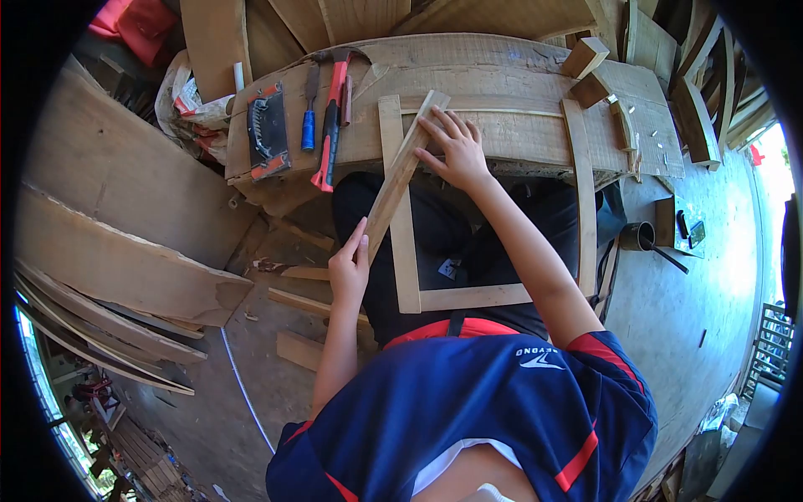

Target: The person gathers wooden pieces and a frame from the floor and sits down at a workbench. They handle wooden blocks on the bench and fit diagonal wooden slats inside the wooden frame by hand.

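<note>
A narrow wooden strip [400, 180] slants across the left side of a rectangular wooden frame [403, 251]. My left hand [350, 266] is closed around the strip's lower end, thumb and forefinger lying along it. Near the upper end, my right hand [458, 152] holds the strip's edge with its thumb and fingertips, the fingers partly spread. The frame rests over my lap, its far end on a rough wooden bench [493, 75]. My right forearm hides part of the frame's near rail.
On the bench lie a red-and-black hammer [336, 117], a blue-handled chisel [309, 121], a black hand sander [268, 130] and wood blocks [585, 58]. Curved boards [125, 243] lean at left. A small pot [637, 236] with a handle stands on the floor at right.
</note>
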The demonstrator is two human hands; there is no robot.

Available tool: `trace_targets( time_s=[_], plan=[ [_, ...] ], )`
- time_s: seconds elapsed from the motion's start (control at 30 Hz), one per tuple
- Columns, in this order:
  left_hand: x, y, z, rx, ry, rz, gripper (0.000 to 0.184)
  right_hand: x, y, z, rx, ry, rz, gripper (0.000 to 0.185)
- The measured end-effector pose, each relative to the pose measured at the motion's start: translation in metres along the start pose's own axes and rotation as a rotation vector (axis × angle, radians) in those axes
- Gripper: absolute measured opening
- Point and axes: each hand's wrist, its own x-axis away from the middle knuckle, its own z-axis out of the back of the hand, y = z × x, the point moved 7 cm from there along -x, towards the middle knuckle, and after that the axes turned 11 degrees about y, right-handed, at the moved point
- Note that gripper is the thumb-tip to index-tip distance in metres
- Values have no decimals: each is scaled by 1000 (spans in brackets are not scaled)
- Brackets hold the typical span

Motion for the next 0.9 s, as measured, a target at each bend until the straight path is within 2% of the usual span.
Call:
trace_targets(
  time_s=[0.9],
  plan=[
    [4,-8,-8,55,14,8,29,2,0,1,6,55,-44,58]
  ],
)
